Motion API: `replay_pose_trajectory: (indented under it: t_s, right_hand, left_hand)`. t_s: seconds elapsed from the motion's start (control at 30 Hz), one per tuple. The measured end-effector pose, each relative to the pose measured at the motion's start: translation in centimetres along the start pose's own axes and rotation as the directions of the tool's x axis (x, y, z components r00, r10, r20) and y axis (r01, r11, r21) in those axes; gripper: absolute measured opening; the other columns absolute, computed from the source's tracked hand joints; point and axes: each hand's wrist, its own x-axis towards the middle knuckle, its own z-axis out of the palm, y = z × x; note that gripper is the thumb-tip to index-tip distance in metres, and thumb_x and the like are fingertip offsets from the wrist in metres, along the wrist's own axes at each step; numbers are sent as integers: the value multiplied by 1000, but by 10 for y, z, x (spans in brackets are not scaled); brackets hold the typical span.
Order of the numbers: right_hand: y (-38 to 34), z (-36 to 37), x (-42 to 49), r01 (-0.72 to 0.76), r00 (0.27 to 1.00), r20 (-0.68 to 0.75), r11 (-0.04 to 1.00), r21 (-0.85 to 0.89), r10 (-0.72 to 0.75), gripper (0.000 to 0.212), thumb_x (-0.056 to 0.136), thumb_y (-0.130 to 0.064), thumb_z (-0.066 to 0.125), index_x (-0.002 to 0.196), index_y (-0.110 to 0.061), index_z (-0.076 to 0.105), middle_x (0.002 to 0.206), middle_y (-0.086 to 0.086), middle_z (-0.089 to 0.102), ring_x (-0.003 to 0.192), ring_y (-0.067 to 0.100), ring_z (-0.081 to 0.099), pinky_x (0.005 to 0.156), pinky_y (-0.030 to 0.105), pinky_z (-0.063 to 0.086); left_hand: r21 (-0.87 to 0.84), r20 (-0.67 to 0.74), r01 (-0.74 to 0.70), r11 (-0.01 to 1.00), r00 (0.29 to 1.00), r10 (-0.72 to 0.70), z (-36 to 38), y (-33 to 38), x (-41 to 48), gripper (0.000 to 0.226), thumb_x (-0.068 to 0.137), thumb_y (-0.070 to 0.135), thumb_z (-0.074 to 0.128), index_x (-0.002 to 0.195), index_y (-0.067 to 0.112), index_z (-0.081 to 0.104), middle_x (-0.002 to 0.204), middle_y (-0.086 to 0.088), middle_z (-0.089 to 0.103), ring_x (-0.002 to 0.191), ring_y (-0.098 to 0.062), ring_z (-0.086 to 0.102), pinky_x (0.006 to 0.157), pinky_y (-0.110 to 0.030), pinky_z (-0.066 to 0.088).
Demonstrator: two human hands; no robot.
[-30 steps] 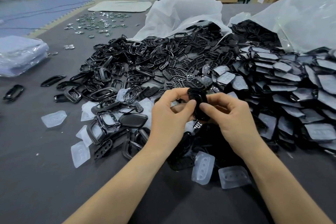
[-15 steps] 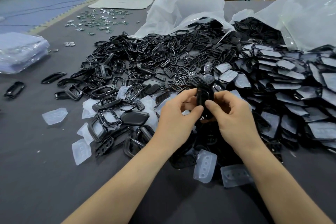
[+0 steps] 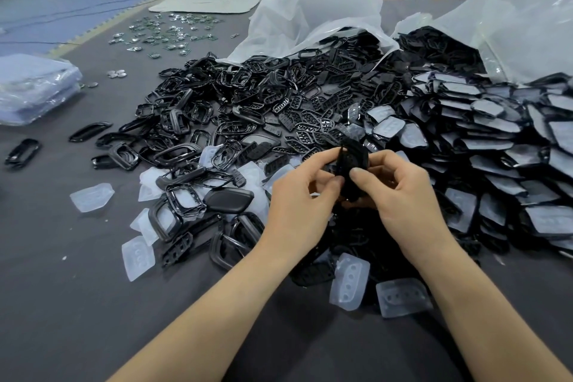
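Black part (image 3: 353, 161): was held upright and edge-on between both hands, just above the heap.
Left hand (image 3: 297, 214): thumb and forefinger pinched its left edge.
Right hand (image 3: 406, 205): thumb and fingers pinched its right side.
Change: a second before, its rounded face had shown; it had since been turned edge-on.
Meaning: probably a seam being pressed or checked; not yet set down.
Around: clear pads (image 3: 348, 285), black frames (image 3: 248, 108), grey surface (image 3: 77, 304).
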Motion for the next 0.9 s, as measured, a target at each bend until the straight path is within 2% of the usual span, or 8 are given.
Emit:
replay_pose_trajectory:
  t_s: [0.1,0.23,0.37,0.43,0.57,0.67,0.8,0.9]
  right_hand:
    - [-2,-1,-1,29,1000,0,1000,-4,-29,11,87,-9,66,83,-19,66,72,2,69,67,14,67,60,26,56]
    - [-2,-3,1,35,999,-26,999,37,-34,15,88,-8,64,82,-21,68,72,-5,69,68,9,66,62,23,55]
    - [0,-3,2,22,999,-45,1000,14,-21,19,89,-7,64,77,-22,66,69,-10,69,66,6,65,65,22,54]
    - [2,-2,2,10,998,-59,1000,-8,-11,19,89,-8,65,75,-21,64,67,-9,68,66,9,65,67,27,55]
    - [2,-3,3,-15,996,-89,1000,-12,14,20,88,-11,65,72,-20,61,66,-5,66,68,17,64,71,41,55]
    - [0,-4,4,-54,994,-87,996,67,60,20,89,-10,64,71,-17,60,64,-3,66,64,16,65,65,37,55]
    - [0,-4,5,-93,989,-99,986,136,107,25,89,-7,64,67,-16,55,65,3,63,65,19,62,64,35,54]
    - [-2,-2,4,-114,985,-102,969,219,139,26,89,-5,62,65,-14,54,63,2,63,61,16,64,59,30,55]
  left_hand:
    - [33,27,-25,999,999,24,-1,-1,1,52,90,4,56,100,55,58,71,-1,61,79,-16,63,80,-42,55]
    - [106,70,-108,989,992,101,0,-2,1,41,92,2,55,122,28,64,69,14,50,68,-4,50,70,-27,51]
    - [171,105,-157,973,984,141,-1,-1,1,43,92,0,54,129,21,60,77,7,50,73,-6,48,74,-32,50]
    - [186,116,-176,967,981,156,-2,-1,1,44,92,-1,54,131,19,60,78,5,49,73,-8,48,74,-32,49]
    - [189,74,-167,968,985,155,0,0,-1,38,92,1,56,125,17,64,84,-1,60,76,-10,53,74,-23,48]
    - [67,12,-94,993,996,94,2,2,-3,27,91,6,61,113,20,70,88,-8,67,76,-10,57,69,-11,46]
    - [-23,76,-21,999,997,23,3,3,-2,27,89,3,63,110,19,70,79,9,65,69,1,54,78,-20,51]
    - [-26,29,1,1000,1000,0,4,1,-1,27,87,3,66,107,20,71,65,17,59,71,-1,56,81,-21,49]
